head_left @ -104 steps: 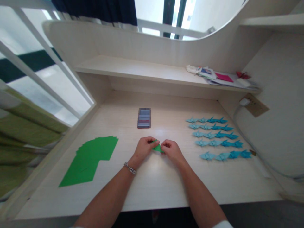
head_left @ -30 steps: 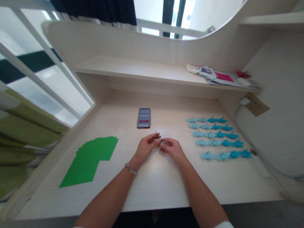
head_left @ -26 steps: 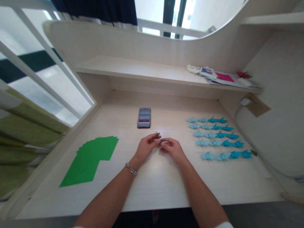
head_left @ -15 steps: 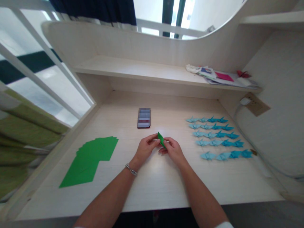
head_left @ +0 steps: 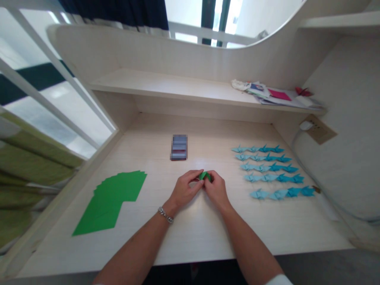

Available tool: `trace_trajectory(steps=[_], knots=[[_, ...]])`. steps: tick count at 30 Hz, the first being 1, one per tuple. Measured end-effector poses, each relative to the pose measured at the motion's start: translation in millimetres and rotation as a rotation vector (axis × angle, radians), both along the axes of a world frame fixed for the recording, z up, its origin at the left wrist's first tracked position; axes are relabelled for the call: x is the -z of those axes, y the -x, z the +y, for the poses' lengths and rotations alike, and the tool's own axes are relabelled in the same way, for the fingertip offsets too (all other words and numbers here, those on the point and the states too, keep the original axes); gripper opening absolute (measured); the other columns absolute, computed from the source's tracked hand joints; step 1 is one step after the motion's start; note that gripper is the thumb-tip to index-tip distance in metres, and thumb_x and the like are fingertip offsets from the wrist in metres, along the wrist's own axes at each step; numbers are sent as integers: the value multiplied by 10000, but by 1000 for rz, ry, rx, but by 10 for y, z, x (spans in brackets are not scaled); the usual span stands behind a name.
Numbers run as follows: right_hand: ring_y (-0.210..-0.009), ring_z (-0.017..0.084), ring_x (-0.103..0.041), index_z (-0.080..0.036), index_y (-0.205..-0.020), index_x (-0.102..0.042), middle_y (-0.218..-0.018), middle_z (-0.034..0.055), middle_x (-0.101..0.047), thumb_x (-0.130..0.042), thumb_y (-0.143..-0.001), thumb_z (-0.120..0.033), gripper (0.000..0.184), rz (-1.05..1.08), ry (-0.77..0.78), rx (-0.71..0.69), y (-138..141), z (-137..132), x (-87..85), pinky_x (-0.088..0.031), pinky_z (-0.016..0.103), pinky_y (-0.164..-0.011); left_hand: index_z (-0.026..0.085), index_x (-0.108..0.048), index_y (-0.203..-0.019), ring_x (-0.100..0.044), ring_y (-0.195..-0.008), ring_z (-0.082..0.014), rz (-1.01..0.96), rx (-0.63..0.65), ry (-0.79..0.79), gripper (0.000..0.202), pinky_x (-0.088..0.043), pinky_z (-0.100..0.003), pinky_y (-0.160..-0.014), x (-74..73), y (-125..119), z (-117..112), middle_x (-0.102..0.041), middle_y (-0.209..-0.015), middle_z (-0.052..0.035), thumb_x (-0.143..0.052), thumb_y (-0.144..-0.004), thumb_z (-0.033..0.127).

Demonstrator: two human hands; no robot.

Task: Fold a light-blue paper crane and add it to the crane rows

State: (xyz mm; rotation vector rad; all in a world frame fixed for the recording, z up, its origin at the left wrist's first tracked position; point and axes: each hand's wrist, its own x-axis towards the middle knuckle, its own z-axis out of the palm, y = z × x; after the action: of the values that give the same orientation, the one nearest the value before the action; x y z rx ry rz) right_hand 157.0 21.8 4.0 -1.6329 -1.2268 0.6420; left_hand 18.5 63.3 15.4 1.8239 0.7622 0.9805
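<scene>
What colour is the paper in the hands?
Bright green folded origami paper, shown best in the head view.

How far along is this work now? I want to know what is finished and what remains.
Done: twenty blue origami cranes lie in five rows on the desk. In hand: a folded green paper, pinched between the left hand and right hand. Left: the fanned green paper sheets, lying unfolded.

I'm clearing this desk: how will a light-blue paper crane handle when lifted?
The front-row origami crane is probably very light, being folded paper. Its thin, pointed wings look easily crushed. Resting low, it seems unlikely to roll.
</scene>
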Motion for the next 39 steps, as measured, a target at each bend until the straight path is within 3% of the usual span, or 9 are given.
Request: trace_trajectory(steps=[5,13,18,21,23,28,39], knots=[[-676,160,-599,-203,-888,-635,-758,1,-667,-519,-753,-228,180,-60,-12,-62,-19,-19,-52,-441,250,-640,193,-604,-1166,-604,-961,-191,34,-3,-48,364,-523,-343,-851,-21,6,-9,-612,-1115,-97,-581,-804,214],[-717,184,-595,-193,-920,-601,-776,29,-657,-454,-767,-176,213,-228,-61,-1,0,-24,-76,-428,277,-673,200,-599,-1172,-577,-1029,-202,16,4,-63,369,-521,-352,-862,-47,-10,-32,-603,-1139,-95,-587,-804,213],[-763,177,-595,-200,-930,-605,-829,18,-656,-480,-723,-146,248,-141,-98,-72,-19,-25,-67,-443,272,-713,178,-639,-1103,-577,-1042,-228,-81,31,82,354,-529,-362,-850,-26,22,-14,-605,-1134,-106,-650,-765,280],[-743,173,-586,-200,-884,-610,-790,9,-643,-480,-715,-134,223,-142,-102,-69,-35,-29,-83,-439,270,-700,154,-653,-1071,-600,-1013,-230,-170,18,258,329,-518,-378,-867,26,25,23,-628,-1119,-119,-615,-795,329],[-758,174,-580,-195,-872,-606,-797,16,-637,-468,-708,-116,228,-164,-129,-80,-33,-32,-96,-435,272,-708,139,-639,-1088,-632,-942,-220,-270,-17,407,353,-528,-390,-839,69,12,55,-648,-1083,-128,-542,-840,372],[-816,184,-570,-190,-894,-607,-861,48,-627,-458,-677,-82,284,-209,-202,-146,0,-32,-118,-437,282,-752,122,-680,-944,-645,-792,-181,-329,-45,645,321,-537,-338,-767,126,-21,101,-694,-877,-85,-654,-751,376],[-720,167,-563,-184,-843,-621,-765,17,-626,-550,-707,-196,154,-57,-166,-69,46,-46,-123,-439,267,-667,117,-699,-797,-614,-682,-146,-325,9,734,271,-510,-299,-693,135,0,116,-683,-761,-54,-745,-650,340]])
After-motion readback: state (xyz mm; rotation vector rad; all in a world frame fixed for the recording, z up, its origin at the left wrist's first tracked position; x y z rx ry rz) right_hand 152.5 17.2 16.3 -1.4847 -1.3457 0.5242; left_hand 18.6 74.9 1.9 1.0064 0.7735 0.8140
